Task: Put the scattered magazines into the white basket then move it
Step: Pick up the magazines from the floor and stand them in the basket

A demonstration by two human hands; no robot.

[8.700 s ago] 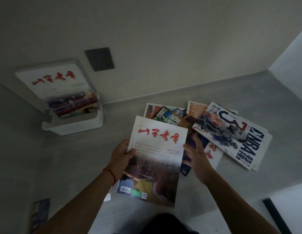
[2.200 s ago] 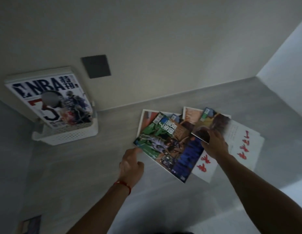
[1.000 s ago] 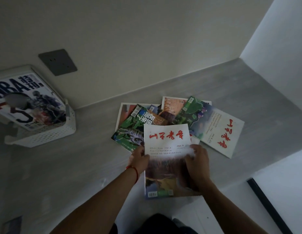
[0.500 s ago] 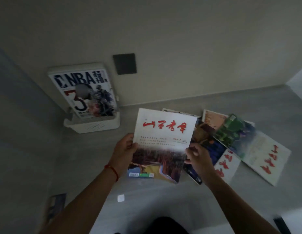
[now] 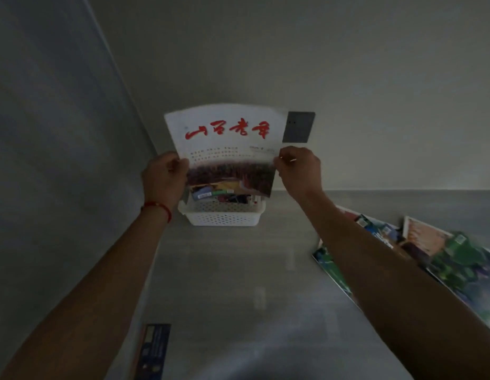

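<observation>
A white magazine with red characters hangs upright just above the white basket, which stands against the wall in the corner. My left hand grips the magazine's left edge and my right hand grips its right edge. Other magazines stand in the basket behind it, mostly hidden. Several scattered magazines lie on the grey floor at the right, partly covered by my right forearm.
A dark wall plate sits on the wall just right of the held magazine. A grey wall closes off the left side. A dark blue printed item lies on the floor at the bottom left.
Both hands have carried the white magazine from over the pile leftward and away from me to just above the basket. The view has swung left, so the pile now sits at the right edge.
</observation>
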